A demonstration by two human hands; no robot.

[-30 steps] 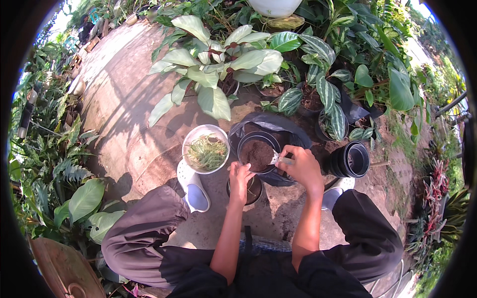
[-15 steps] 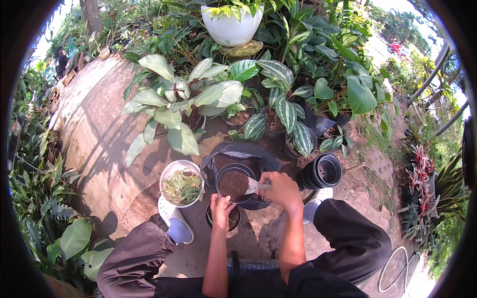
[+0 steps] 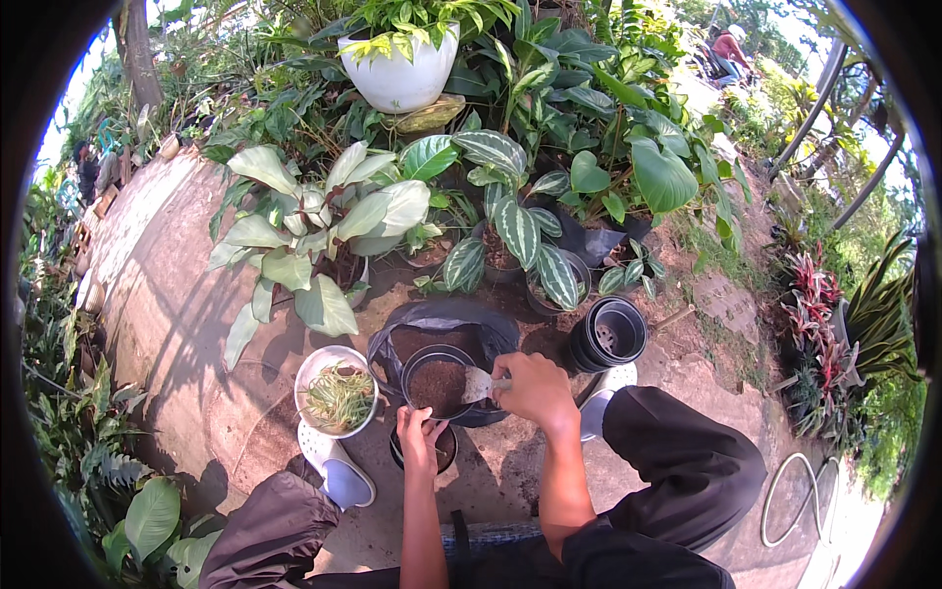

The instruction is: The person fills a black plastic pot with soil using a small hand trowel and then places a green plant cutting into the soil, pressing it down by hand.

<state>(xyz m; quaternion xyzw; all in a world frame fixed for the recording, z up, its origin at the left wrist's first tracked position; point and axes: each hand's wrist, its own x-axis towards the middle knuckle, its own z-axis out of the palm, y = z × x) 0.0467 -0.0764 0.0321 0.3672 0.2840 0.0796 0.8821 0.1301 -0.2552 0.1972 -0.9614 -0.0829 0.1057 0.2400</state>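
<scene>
- Left hand (image 3: pixel 419 435), centre-low: fingers curled on rim of round black plastic pot of brown soil (image 3: pixel 438 382).
- Right hand (image 3: pixel 535 388) closed on small pale scoop (image 3: pixel 479 384) over that pot.
- White bowl w/ green cuttings (image 3: pixel 337 391) left of it.
- Stack of empty black pots (image 3: pixel 609 335), right-centre.

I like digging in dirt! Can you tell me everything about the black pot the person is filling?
The black pot is small, round, and looks like thin plastic. It stands upright, nearly full of dark brown soil. The left hand grips its near rim, while the right hand holds a pale scoop at its right edge. Behind it lies an open black bag of soil.
</scene>
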